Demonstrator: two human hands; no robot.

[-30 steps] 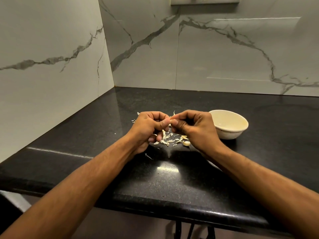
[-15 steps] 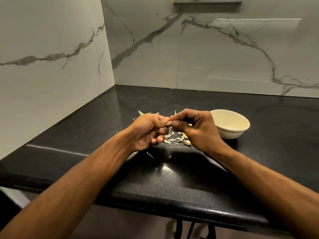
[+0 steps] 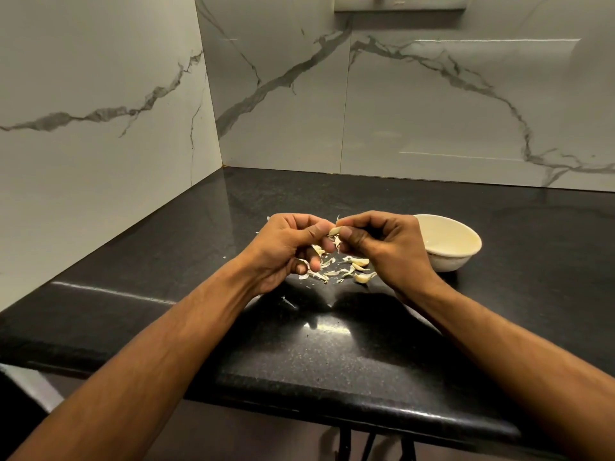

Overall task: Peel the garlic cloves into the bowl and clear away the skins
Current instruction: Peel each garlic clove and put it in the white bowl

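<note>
Both hands are raised a little above the black counter (image 3: 332, 344) and meet over a scatter of garlic skins (image 3: 327, 272). A small pale garlic clove (image 3: 334, 230) is pinched between the thumb and fingers of my left hand (image 3: 286, 247) and those of my right hand (image 3: 386, 247). A loose strip of skin hangs under the clove. Another clove (image 3: 362, 278) lies on the counter among the skins, just below my right hand. The cream bowl (image 3: 447, 242) stands right of my right hand, and its inside looks bare.
Marble-look walls close off the counter at the left and back, meeting in a corner. The counter's rounded front edge runs beneath my forearms. A switch plate (image 3: 399, 3) sits high on the back wall.
My hands have drawn slightly apart, so the clove between the fingertips shows more. The fingers of my left hand have loosened and spread downward.
</note>
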